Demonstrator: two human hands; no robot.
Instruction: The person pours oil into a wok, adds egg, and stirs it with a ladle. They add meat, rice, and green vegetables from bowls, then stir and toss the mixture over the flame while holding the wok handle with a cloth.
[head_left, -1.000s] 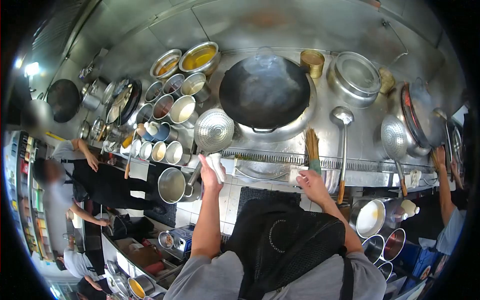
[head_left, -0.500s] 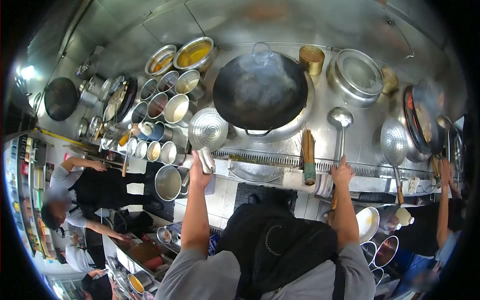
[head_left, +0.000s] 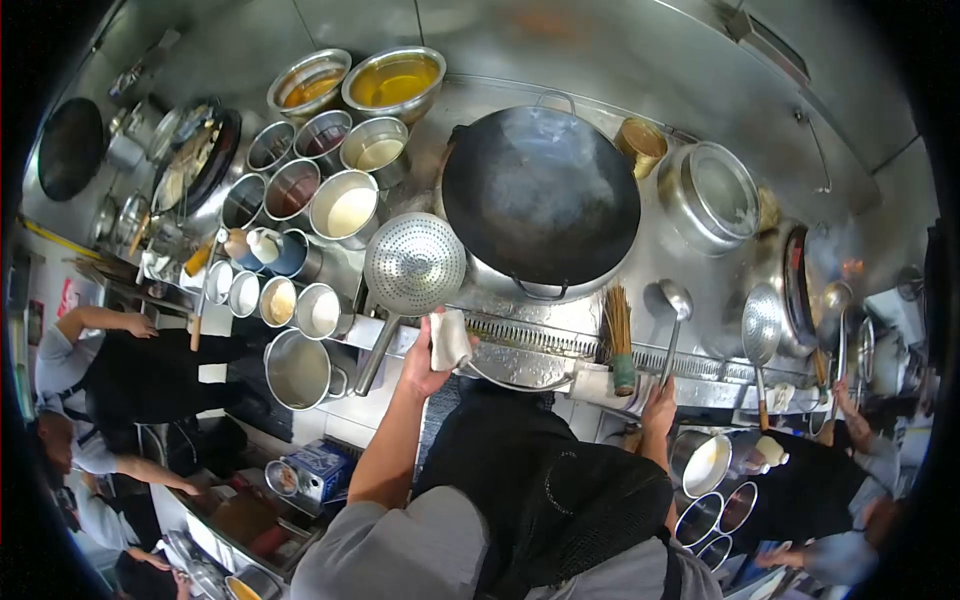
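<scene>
A folded white cloth (head_left: 450, 341) is gripped in my left hand (head_left: 424, 366), at the stove's front edge just right of the handle of a perforated strainer (head_left: 415, 264). My right hand (head_left: 659, 408) is closed round the handle of a steel ladle (head_left: 676, 299), whose bowl rests on the steel stovetop. Between my hands and farther back, a black wok (head_left: 541, 200) sits on its burner with light smoke or steam over it. A bamboo brush (head_left: 619, 345) with a green band stands left of the ladle.
Several steel containers (head_left: 344, 207) and two bowls of yellow liquid (head_left: 394, 82) stand left of the wok. A lidded pot (head_left: 708, 198) and a tin (head_left: 641, 146) are at the right. Co-workers stand at the left (head_left: 150, 375) and right (head_left: 815, 490).
The view has turned and shifted. My left hand, with the cloth, has moved right, past the strainer's handle. My right hand has closed round the ladle's handle, where its fingers were spread before.
</scene>
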